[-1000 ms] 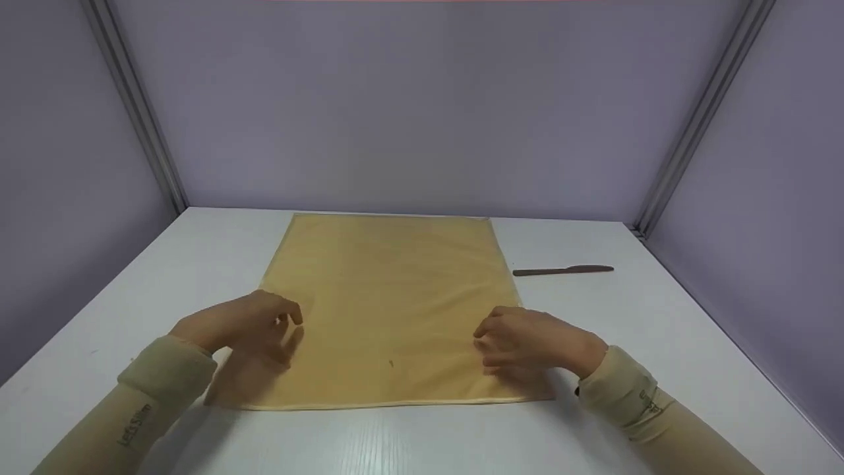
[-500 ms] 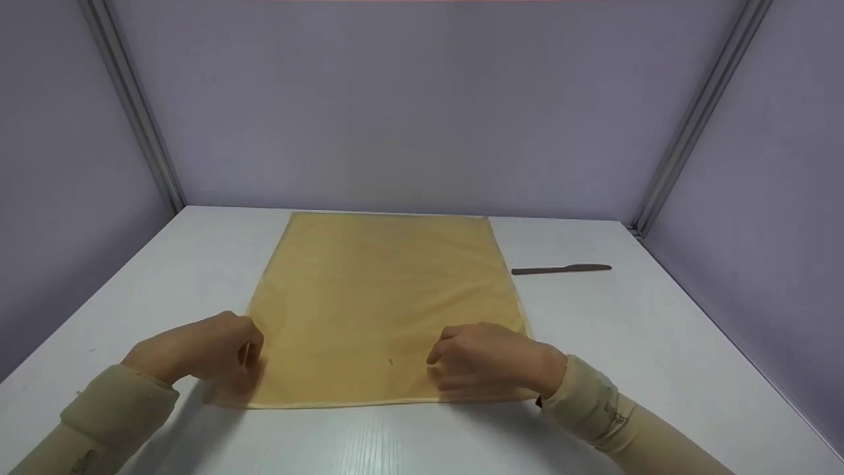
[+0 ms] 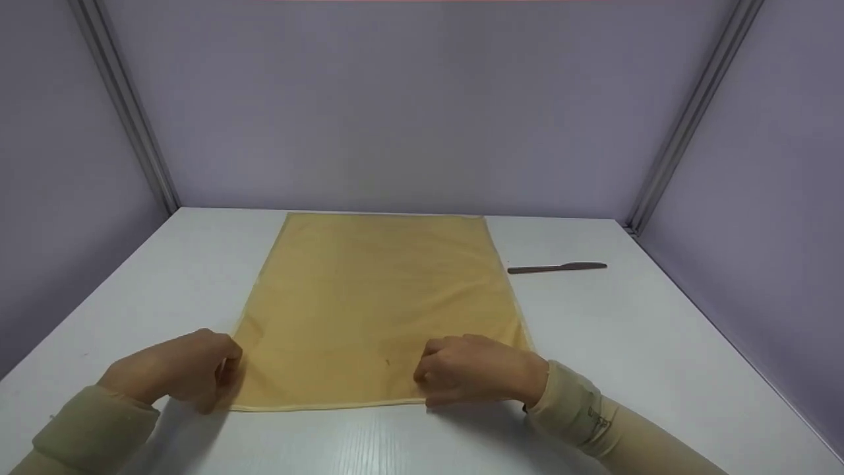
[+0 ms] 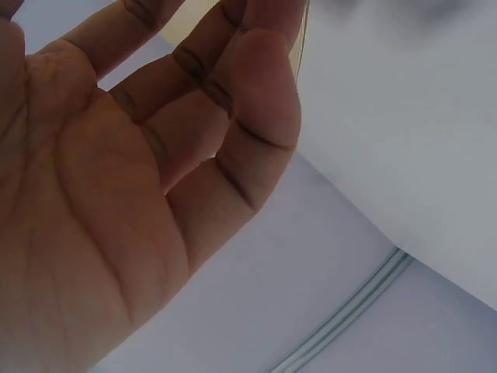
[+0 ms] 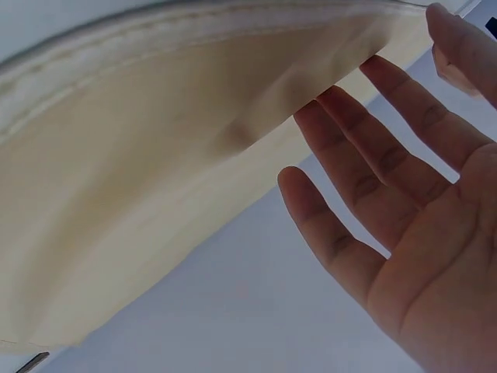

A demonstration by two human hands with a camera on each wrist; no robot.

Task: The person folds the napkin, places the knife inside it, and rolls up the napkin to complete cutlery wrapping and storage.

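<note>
Head view: your left hand (image 3: pixel 175 371) and right hand (image 3: pixel 476 369) have slid back to the near edge of the flat yellow rectangular cloth (image 3: pixel 379 300), fingers curled at its corners. Wrist views: fingers loosely spread; grip unclear.

The cloth (image 3: pixel 382 303) is a plain mustard yellow with no pattern, edged by a paler hem of the same yellow, and in the right wrist view it shows as a soft cream-yellow (image 5: pixel 155 194). The bench (image 3: pixel 659 330) is white with a faint wood-grain streak near the front, the walls (image 3: pixel 409 99) are flat lilac-grey with pale grey metal corner strips, and the knife (image 3: pixel 557 267) is dark brown. Both sleeves (image 3: pixel 580 415) are a dull khaki-beige, the right one with small dark lettering.
</note>
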